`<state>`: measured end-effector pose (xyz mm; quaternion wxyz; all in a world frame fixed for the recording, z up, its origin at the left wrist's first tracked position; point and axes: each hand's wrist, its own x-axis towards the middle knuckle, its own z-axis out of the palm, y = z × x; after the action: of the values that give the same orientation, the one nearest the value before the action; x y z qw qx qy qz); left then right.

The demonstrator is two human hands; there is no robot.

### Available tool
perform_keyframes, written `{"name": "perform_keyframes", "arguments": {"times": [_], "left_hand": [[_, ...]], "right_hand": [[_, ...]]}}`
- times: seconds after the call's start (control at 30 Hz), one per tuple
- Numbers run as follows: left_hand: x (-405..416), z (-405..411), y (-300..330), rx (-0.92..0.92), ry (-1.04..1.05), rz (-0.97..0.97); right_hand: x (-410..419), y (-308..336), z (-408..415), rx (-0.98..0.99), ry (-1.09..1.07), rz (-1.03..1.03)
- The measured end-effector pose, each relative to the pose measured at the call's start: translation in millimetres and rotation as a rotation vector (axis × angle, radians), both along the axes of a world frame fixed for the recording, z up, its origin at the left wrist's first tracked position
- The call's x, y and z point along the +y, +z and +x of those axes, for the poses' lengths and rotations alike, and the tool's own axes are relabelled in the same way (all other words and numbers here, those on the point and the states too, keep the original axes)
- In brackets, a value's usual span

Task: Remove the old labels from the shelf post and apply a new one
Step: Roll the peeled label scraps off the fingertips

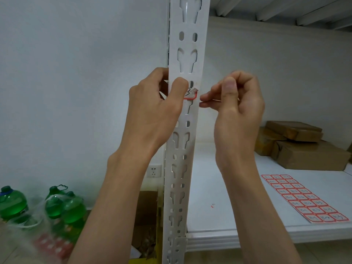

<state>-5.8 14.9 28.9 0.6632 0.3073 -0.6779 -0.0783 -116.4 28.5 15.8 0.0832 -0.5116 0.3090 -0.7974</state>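
Observation:
A white perforated shelf post (185,60) runs up the middle of the view. A red-bordered label (191,94) with black writing sticks on it at hand height, its upper right corner torn and lifted. My left hand (154,109) grips the post from the left, thumb pressing on the label's left part. My right hand (236,103) hovers just right of the post, its fingers curled and its fingertips pinched together beside the label's right edge; a thin scrap seems pinched there, too small to be sure. A sheet of red-bordered labels (302,197) lies on the shelf.
The white shelf board (228,187) carries brown wrapped parcels (302,147) at the back right and a tiny red scrap (212,205). Left of the post, green bottles (62,204) stand on the floor, an open cardboard box (146,216) sits by the post, and a wall socket (154,171) is behind.

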Motion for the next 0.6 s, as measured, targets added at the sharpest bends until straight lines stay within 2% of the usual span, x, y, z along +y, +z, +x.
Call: {"name": "perform_keyframes", "arguments": {"times": [0.07,0.13,0.33,0.6], "left_hand": [[-0.1,-0.4,-0.4,0.004,-0.007,0.011],[0.2,-1.0,-0.5,0.003,-0.005,0.019],[1.3,-2.4,-2.6,0.005,0.012,0.031],[1.5,-3.8,-3.3,0.002,0.023,0.047]], "right_hand": [[4.1,2.7,-2.0,-0.076,0.093,-0.014],[5.4,1.0,-3.2,-0.050,0.092,-0.003],[6.2,-3.8,-8.2,0.092,-0.023,0.009],[0.2,-10.9,-5.3,0.308,-0.267,-0.164]]}}
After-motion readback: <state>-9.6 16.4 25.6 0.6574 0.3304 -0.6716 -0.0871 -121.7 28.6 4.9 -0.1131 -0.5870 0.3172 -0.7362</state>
